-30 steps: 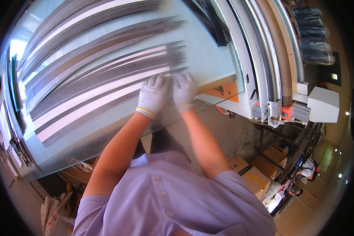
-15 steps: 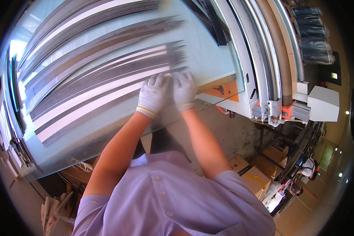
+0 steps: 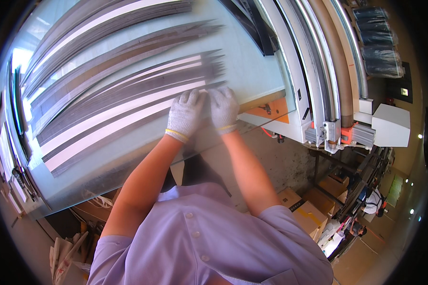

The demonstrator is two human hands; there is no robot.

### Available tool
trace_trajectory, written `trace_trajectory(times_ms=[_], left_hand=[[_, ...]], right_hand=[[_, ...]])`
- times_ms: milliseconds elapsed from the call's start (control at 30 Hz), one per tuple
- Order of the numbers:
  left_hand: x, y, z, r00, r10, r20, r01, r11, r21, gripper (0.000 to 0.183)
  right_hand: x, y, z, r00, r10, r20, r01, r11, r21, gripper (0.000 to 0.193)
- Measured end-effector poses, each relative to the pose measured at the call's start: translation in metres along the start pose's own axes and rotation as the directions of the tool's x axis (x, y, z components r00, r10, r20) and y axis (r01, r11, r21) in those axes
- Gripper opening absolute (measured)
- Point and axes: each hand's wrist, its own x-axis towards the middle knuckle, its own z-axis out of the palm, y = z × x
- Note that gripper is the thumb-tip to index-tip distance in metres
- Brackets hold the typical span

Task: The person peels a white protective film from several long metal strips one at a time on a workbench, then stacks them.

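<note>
Both my hands wear grey knitted gloves and meet at the right end of the nearest long strip (image 3: 119, 122), which is dark with a pale pinkish face. My left hand (image 3: 185, 113) is closed, with bent fingers over that end. Close beside it, my right hand (image 3: 225, 108) is also closed, fingertips turned down toward the same end; what they pinch is hidden. Further strips, dark grey with pointed right ends, lie in bundles (image 3: 176, 37) beyond my hands on the pale glass-topped table (image 3: 252, 71).
A white machine frame with long rollers (image 3: 340, 71) stands to the right, with a white box-shaped housing (image 3: 391, 125) at its end. Dark angled bars (image 3: 252, 23) lie at the table's far right. Cardboard boxes (image 3: 309, 216) sit below right. Two people (image 3: 373, 202) are in the background.
My right hand has tilted slightly, its fingers leaning more to the left. My left hand and the strips are almost unmoved.
</note>
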Motion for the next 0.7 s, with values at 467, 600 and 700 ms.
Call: trace_trajectory(times_ms=[467, 600, 700], left_hand=[[-0.004, -0.003, 0.007, 0.998, -0.038, -0.048, 0.035, 0.998, -0.056, 0.043], [-0.01, -0.012, 0.018, 0.994, 0.004, -0.11, -0.011, 0.998, -0.065, 0.042], [-0.009, -0.01, 0.013, 0.996, -0.013, -0.093, 0.007, 0.997, -0.071, 0.043]], right_hand=[[0.007, 0.005, -0.012, 0.997, 0.013, -0.073, -0.028, 0.976, -0.217, 0.015], [0.001, -0.001, 0.011, 0.997, 0.058, 0.049, -0.051, 0.99, -0.129, 0.007], [0.004, 0.003, 0.021, 0.998, 0.005, 0.067, 0.003, 0.992, -0.123, 0.007]])
